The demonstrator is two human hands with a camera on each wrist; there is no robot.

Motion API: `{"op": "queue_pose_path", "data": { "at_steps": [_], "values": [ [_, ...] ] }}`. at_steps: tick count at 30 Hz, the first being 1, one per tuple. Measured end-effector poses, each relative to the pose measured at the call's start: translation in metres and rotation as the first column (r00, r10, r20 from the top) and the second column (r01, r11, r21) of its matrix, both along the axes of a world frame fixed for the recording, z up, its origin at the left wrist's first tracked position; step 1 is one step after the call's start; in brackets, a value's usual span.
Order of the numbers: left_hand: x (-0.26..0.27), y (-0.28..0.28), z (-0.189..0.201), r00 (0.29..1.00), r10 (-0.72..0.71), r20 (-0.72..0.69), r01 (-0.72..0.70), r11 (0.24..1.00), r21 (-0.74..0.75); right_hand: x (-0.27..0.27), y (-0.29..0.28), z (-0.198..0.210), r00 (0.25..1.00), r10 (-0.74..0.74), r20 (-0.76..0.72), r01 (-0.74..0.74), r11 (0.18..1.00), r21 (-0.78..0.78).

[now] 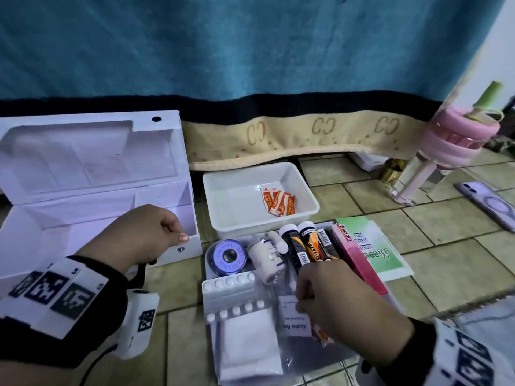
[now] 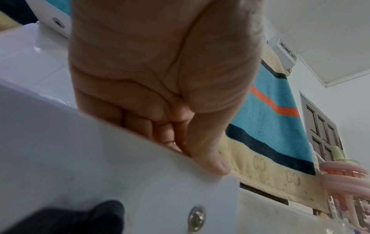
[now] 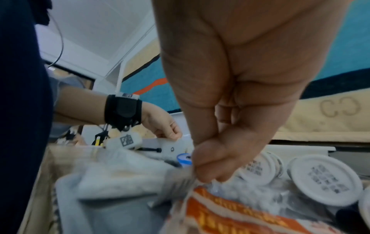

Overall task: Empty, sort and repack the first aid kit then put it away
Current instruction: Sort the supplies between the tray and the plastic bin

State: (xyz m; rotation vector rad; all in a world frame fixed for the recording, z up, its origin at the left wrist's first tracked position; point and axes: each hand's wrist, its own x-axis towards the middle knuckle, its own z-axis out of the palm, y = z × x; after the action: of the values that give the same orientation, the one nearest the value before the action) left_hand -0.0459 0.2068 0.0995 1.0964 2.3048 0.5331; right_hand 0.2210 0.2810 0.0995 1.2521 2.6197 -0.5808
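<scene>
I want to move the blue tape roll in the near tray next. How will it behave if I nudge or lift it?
The blue tape roll lies flat on its round face, so a nudge would probably slide it, not roll it. Tipped onto its edge, it would likely roll. It looks rigid and small, probably an easy pinch through its open centre. The bandage roll beside it may get bumped.

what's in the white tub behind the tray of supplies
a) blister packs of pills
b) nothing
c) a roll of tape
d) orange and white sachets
d: the head view shows a few orange and white sachets lying in the white tub; the tape roll and pill blisters lie in the tray nearer the person.
</scene>
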Motion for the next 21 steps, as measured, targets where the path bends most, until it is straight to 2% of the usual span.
{"op": "queue_pose_path", "data": {
  "at_steps": [4,7,10,12,13,15,17,19,21],
  "values": [
    [0.002,-0.001,0.000,1.000,0.012,-0.002,-0.012,1.000,-0.001,-0.007,-0.007,0.013,0.986,0.134,0.100,-0.149,0.975,0.163],
    [0.001,0.000,-0.001,1.000,0.015,0.004,-0.015,1.000,-0.005,-0.016,0.005,0.044,0.992,0.102,0.073,-0.117,0.961,0.249],
    [-0.001,0.001,0.000,1.000,0.012,0.020,-0.012,1.000,-0.024,-0.039,0.042,0.068,0.994,0.107,0.003,-0.100,0.922,0.375],
    [-0.001,0.002,0.001,1.000,0.002,0.022,-0.001,0.999,-0.036,-0.060,0.076,0.070,0.980,0.198,0.022,-0.187,0.876,0.444],
    [-0.002,0.003,0.001,1.000,-0.002,0.021,0.003,0.999,-0.040,-0.070,0.092,0.066,0.962,0.255,0.094,-0.270,0.853,0.447],
    [-0.002,0.003,0.001,1.000,-0.005,0.025,0.006,0.999,-0.044,-0.088,0.119,0.053,0.873,0.366,0.322,-0.475,0.788,0.393],
    [-0.003,0.003,0.000,1.000,0.000,0.031,0.002,0.999,-0.043,-0.103,0.132,0.038,0.723,0.433,0.539,-0.637,0.720,0.277],
    [-0.003,0.002,0.000,0.999,0.004,0.042,-0.003,0.999,-0.038,-0.112,0.136,0.025,0.611,0.472,0.635,-0.716,0.673,0.188],
    [-0.003,0.003,-0.001,0.999,0.004,0.043,-0.002,0.999,-0.037,-0.116,0.138,0.015,0.571,0.501,0.651,-0.742,0.655,0.146]
  ]
}}
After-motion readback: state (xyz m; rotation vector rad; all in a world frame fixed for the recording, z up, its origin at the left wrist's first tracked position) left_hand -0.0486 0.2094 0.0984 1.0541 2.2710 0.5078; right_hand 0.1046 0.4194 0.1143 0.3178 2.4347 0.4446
